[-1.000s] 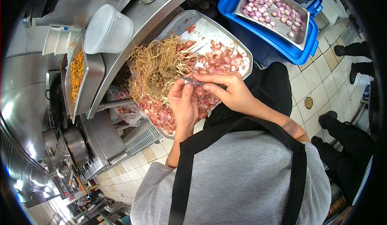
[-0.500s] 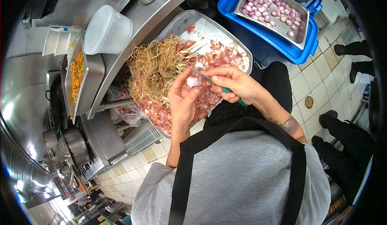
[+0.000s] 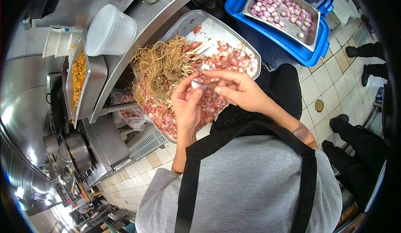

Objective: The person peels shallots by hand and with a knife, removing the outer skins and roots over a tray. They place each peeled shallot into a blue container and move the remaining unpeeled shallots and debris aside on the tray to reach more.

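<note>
Between the thumb and fingers of my left hand point(image 3: 186, 105) is a pale peeled shallot point(image 3: 195, 83). My right hand point(image 3: 242, 91) is closed on a small knife, its green handle now hidden by the hand. The short blade point(image 3: 205, 85) lies against the shallot, and my right forefinger reaches over to the left fingertips. Below both hands is a metal tray point(image 3: 255, 54) heaped with reddish shallot skins point(image 3: 165, 118) and a tangle of dry, stringy roots point(image 3: 161, 68).
At the upper right, a steel pan point(image 3: 311, 41) of peeled shallots rests on a blue lidded bin point(image 3: 321, 56). To the left, a steel counter point(image 3: 121, 64) carries a white lidded tub point(image 3: 110, 30) and a pan of orange pieces point(image 3: 78, 76). Other people's dark-clad legs point(image 3: 355, 149) stand at the right.
The right hand has turned over and drawn closer to my left, with its forefinger extended and the green handle gone from sight. The shallot has shifted slightly left and rotated.
</note>
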The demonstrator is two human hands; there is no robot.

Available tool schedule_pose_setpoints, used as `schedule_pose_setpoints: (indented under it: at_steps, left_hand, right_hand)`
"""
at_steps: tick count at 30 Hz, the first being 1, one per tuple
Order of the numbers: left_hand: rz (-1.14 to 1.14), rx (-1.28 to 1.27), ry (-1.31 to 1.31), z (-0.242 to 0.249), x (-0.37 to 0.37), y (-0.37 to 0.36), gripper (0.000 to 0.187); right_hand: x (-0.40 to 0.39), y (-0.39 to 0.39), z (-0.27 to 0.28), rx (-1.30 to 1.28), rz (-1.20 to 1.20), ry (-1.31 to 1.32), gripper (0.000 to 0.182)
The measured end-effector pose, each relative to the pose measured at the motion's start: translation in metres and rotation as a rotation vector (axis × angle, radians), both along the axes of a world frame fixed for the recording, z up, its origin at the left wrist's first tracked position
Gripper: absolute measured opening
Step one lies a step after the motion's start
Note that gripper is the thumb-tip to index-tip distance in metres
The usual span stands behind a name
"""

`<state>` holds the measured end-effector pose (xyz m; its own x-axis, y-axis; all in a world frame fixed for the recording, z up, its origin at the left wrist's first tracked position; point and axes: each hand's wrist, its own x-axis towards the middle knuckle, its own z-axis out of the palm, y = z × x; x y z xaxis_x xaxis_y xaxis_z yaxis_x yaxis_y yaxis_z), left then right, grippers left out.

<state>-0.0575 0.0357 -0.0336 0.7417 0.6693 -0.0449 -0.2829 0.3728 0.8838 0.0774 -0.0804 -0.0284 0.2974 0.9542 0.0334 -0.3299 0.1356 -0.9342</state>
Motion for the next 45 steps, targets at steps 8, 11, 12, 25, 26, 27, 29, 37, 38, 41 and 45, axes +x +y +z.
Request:
schedule_pose_setpoints:
  at_steps: [8,11,12,25,26,27,29,37,38,41,45]
  left_hand:
    - [0.065,0.121,0.055,0.004,-0.003,-0.002,0.033]
    - [0.048,0.182,0.047,0.005,-0.004,-0.002,0.031]
    - [0.040,0.196,0.045,0.005,-0.004,-0.002,0.032]
    - [-0.001,0.110,0.082,0.009,-0.006,0.002,0.031]
    - [-0.006,0.133,0.083,0.009,-0.006,0.001,0.031]
    - [-0.011,0.155,0.085,0.009,-0.007,0.000,0.031]
    - [-0.017,0.187,0.079,0.010,-0.007,-0.002,0.032]
    - [-0.031,0.140,0.061,0.008,-0.003,-0.003,0.041]
    - [-0.036,0.128,0.059,0.008,-0.002,-0.003,0.041]
    - [-0.042,0.096,0.054,0.010,-0.002,-0.003,0.043]
    - [0.023,0.058,0.064,0.008,0.000,-0.005,0.041]
  right_hand:
    - [-0.003,0.002,-0.006,0.106,-0.134,-0.355,0.030]
    - [-0.004,0.005,-0.013,0.128,-0.142,-0.302,0.029]
    - [-0.003,0.005,-0.011,0.094,-0.098,-0.219,0.029]
    - [-0.004,-0.002,0.002,0.061,-0.058,-0.222,0.033]
    - [-0.006,0.000,-0.006,0.096,-0.098,-0.243,0.033]
    - [-0.007,0.002,-0.008,0.130,-0.139,-0.265,0.032]
    - [-0.004,-0.001,-0.002,0.079,-0.045,-0.128,0.031]
    - [0.010,-0.004,-0.005,-0.133,0.209,0.572,0.031]
    - [0.010,-0.004,-0.007,-0.129,0.201,0.593,0.031]
    - [0.009,-0.003,-0.009,-0.131,0.114,0.649,0.030]
    - [0.007,-0.002,-0.007,-0.100,0.029,0.332,0.031]
